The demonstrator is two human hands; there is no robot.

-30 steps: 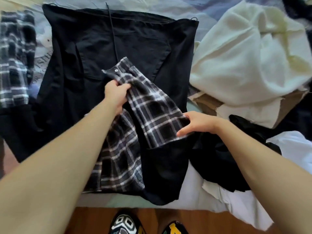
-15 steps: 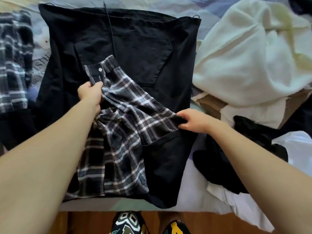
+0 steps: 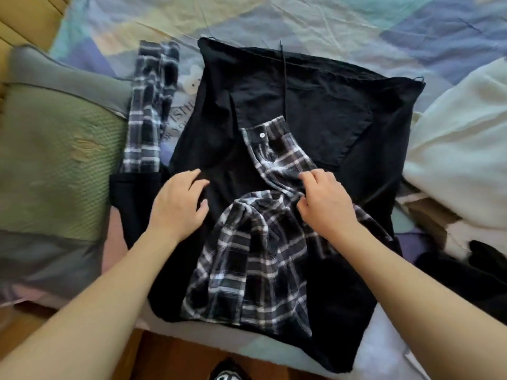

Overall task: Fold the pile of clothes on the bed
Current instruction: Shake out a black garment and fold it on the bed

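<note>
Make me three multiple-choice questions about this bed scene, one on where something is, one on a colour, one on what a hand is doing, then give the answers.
1. Where does the plaid sleeve with the button cuff lie?
A. on the black garment
B. on the pillow
C. on the floor

2. What colour is the bulky cloth at the right?
A. red
B. cream
C. navy

3. What is the left hand doing?
A. pinching a cuff
B. lifting a hanger
C. resting on black fabric

Answers: A, the sleeve lies across the black garment's middle; B, it is pale cream; C, its fingers lie loosely spread on black fabric, gripping nothing.
</note>
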